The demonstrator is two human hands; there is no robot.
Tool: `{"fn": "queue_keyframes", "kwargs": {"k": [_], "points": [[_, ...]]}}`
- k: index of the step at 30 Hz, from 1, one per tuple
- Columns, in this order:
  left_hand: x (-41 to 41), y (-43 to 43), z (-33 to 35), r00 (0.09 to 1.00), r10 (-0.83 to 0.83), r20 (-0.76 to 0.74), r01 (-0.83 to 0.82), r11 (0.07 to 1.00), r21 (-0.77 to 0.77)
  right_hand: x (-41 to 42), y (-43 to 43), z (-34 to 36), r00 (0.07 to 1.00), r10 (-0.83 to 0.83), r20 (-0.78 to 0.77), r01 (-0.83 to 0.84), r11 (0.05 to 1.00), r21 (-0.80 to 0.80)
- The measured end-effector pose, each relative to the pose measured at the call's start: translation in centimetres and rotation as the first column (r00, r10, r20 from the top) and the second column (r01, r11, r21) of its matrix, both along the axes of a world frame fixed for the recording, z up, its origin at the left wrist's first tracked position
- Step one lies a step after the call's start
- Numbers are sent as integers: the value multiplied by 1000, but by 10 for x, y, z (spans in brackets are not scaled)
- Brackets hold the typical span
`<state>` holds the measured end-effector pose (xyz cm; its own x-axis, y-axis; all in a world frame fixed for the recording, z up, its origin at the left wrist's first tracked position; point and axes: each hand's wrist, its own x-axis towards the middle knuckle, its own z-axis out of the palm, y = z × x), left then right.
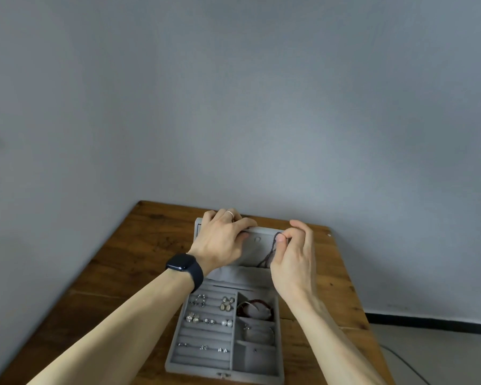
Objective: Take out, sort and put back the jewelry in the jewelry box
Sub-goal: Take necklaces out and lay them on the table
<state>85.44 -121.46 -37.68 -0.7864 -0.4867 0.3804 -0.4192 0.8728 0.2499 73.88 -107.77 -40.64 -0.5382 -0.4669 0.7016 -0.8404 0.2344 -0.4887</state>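
Dark chain necklace (267, 255) hangs down the inside of the lid (254, 254), pinched at its top by your right hand (295, 259).
Its length runs from your thumb and forefinger down toward the pocket at the lid's foot. Your left hand (222, 240), fingers curled over the lid's top edge, steadies the grey jewelry box (195, 372) on the wooden table (139, 259).
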Motion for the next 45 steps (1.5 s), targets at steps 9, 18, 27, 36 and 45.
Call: {"fn": "queue_keyframes", "kwargs": {"k": [9, 18, 27, 36, 45], "points": [[28, -17, 7, 999, 13, 30, -13, 1000, -6, 18, 3, 37, 976, 181, 125, -195, 975, 110], [28, -13, 16, 979, 57, 197, -61, 998, 13, 31, 5, 103, 973, 206, 102, -212, 976, 51], [21, -3, 43, 974, 69, 214, -101, 985, 140, 32, 28, 147, 976, 196, 100, -187, 979, -86], [43, 75, 146, 943, -232, -237, 331, 709, 623, 49, 72, 176, 932, 274, 237, -301, 950, 84], [99, 143, 134, 946, -310, -98, 315, 801, 509, 91, 146, 131, 839, 325, 436, -389, 919, 63]]}}
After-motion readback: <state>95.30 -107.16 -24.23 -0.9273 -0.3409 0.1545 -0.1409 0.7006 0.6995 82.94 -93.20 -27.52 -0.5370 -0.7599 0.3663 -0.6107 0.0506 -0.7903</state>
